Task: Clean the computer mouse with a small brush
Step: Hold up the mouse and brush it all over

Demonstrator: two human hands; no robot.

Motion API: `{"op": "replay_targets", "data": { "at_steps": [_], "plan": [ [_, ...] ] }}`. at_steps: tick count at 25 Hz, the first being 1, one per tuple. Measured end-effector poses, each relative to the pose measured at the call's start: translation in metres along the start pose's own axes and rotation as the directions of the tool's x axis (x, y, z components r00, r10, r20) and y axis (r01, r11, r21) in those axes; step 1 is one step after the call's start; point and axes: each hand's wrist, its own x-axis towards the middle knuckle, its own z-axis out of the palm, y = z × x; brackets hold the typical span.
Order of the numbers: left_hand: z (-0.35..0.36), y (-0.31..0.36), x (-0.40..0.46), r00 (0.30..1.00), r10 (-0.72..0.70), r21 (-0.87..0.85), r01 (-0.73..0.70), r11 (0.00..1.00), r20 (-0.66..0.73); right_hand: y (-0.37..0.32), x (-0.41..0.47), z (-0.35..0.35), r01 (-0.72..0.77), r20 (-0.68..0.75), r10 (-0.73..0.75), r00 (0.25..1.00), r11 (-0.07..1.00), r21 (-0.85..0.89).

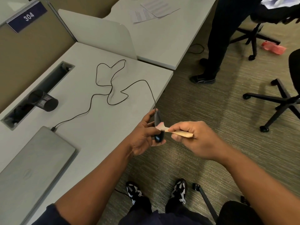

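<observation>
My left hand [143, 135] grips a black wired computer mouse [158, 127], held on edge just past the desk's right edge. Its black cable [113, 88] loops across the desk to a closed grey laptop [32, 168]. My right hand [194, 138] holds a small brush with a pale wooden handle [183, 133]. The brush's light pinkish bristles [160, 126] are bent against the side of the mouse. My fingers hide part of the mouse.
A black mesh pen cup [43, 100] lies on its side by the desk's cable slot [37, 93]. Papers [151, 12] lie on the far desk. A standing person's legs [215, 46] and office chairs [284, 101] occupy the carpet at right. My feet [155, 190] are below.
</observation>
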Motion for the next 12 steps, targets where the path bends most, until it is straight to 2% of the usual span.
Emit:
{"op": "replay_targets", "data": {
  "at_steps": [4, 8, 10, 12],
  "plan": [
    [0.005, 0.002, -0.003, 1.000, -0.021, -0.086, 0.021, 0.996, -0.003, -0.001, -0.002, -0.004, -0.010, 0.056, 0.006, 0.998, 0.998, 0.062],
    [0.009, 0.005, -0.001, 0.992, 0.001, -0.107, -0.014, 0.994, -0.127, 0.002, -0.003, -0.004, -0.058, 0.150, 0.043, 0.988, 0.994, 0.094],
    [0.010, 0.008, 0.000, 0.991, 0.007, -0.162, -0.029, 0.986, -0.136, 0.001, -0.001, -0.007, -0.020, 0.019, 0.018, 1.000, 0.989, 0.147],
    [0.012, 0.010, -0.003, 0.992, -0.006, -0.211, -0.021, 0.977, -0.125, 0.000, 0.004, -0.007, 0.037, -0.129, 0.003, 0.992, 0.952, 0.304]
  ]
}}
